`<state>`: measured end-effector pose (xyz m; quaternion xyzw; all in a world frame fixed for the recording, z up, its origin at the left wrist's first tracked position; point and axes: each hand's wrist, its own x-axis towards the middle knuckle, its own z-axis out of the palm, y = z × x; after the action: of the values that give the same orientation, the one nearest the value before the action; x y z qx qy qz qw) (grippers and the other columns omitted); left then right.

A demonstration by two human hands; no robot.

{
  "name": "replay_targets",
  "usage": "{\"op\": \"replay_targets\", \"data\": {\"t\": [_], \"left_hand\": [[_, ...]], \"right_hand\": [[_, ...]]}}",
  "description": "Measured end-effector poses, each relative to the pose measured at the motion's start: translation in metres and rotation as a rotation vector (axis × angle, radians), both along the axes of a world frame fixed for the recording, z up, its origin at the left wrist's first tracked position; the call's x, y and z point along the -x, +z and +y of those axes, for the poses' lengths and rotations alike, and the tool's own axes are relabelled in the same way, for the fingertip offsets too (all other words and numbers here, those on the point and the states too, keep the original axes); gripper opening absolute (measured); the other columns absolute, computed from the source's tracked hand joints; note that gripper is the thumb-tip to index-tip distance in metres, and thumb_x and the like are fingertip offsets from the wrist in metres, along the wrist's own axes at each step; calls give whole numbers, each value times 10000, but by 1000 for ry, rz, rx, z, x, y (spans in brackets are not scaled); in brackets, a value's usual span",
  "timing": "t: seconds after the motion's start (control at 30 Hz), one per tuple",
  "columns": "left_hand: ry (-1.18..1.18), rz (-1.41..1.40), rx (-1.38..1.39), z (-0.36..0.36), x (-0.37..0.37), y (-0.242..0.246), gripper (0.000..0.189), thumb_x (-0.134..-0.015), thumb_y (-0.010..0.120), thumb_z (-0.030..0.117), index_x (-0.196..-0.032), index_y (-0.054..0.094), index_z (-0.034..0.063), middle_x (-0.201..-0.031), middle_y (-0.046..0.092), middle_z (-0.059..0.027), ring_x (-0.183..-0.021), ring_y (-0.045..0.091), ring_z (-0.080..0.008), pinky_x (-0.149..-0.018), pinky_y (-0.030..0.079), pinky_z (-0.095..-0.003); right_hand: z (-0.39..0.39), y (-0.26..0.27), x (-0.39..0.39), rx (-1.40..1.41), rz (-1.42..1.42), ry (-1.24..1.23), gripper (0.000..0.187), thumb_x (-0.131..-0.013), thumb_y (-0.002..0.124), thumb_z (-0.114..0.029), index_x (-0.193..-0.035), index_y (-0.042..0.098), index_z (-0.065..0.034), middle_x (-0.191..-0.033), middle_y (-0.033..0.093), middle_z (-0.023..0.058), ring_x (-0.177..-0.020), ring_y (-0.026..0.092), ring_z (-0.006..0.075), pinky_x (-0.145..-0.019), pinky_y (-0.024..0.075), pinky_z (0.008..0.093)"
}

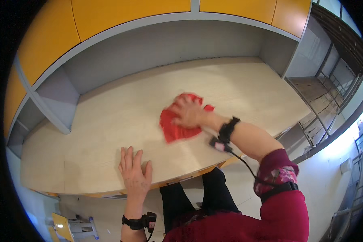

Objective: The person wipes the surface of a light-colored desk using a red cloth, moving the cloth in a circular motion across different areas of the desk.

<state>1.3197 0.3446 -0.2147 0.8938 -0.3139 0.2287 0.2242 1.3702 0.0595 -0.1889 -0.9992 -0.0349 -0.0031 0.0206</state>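
Observation:
A crumpled red cloth (181, 130) lies on the pale wood-grain desktop (109, 121), near its middle. My right hand (189, 112) is spread over the cloth and presses it against the surface; both look blurred. Part of the cloth shows past the fingers and beside the wrist. At the desk's front edge, my left hand (135, 172) rests palm down on the bare wood with its fingers apart, holding nothing. Each wrist carries a black strap with a small wired device.
Grey panels and yellow cabinet doors (133, 13) overhang the desk's back. A grey upright divider (53, 106) meets the desktop at left. Metal bed frames (314, 121) stand to the right. A yellow-topped stool or chair (62, 227) is on the floor at lower left.

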Motion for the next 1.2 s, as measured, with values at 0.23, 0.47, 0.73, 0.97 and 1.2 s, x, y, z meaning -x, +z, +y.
{"op": "replay_targets", "data": {"t": [0.23,0.47,0.73,0.97,1.2], "left_hand": [[3,91,-31,0,5,2,361,-789,598,150,-1121,538,22,-1325,381,-167,-1293,267,-369,-1018,219,-487],[-23,141,-41,-2,6,6,368,-791,593,154,-1129,533,22,-1326,377,-168,-1293,270,-359,-1020,226,-474],[-15,90,-11,-6,5,5,354,-783,597,158,-1108,540,28,-1304,407,-179,-1273,302,-367,-1005,248,-472],[13,30,-9,5,0,-2,337,-780,601,165,-1087,554,36,-1278,431,-172,-1256,325,-370,-984,265,-464],[0,58,-50,3,6,1,350,-779,603,150,-1107,544,43,-1300,419,-151,-1275,312,-350,-1003,255,-457]], "right_hand": [[-53,-5,123,-2,-137,307,503,-786,565,-410,-1233,473,-197,-1349,330,123,-1263,280,334,-970,294,557],[-225,-1,103,175,104,-640,462,-870,445,-364,-1301,406,-205,-1367,310,123,-1237,296,388,-997,271,545],[-110,-2,-23,-53,41,-588,580,-872,401,-517,-1371,318,-233,-1425,211,105,-1309,145,394,-973,199,648],[15,-10,65,-26,-166,410,521,-810,544,-440,-1255,462,-184,-1384,290,143,-1282,242,378,-965,287,569],[-139,-20,177,5,-308,34,429,-773,573,-317,-1169,517,-162,-1321,373,131,-1232,323,359,-983,297,524]]}}
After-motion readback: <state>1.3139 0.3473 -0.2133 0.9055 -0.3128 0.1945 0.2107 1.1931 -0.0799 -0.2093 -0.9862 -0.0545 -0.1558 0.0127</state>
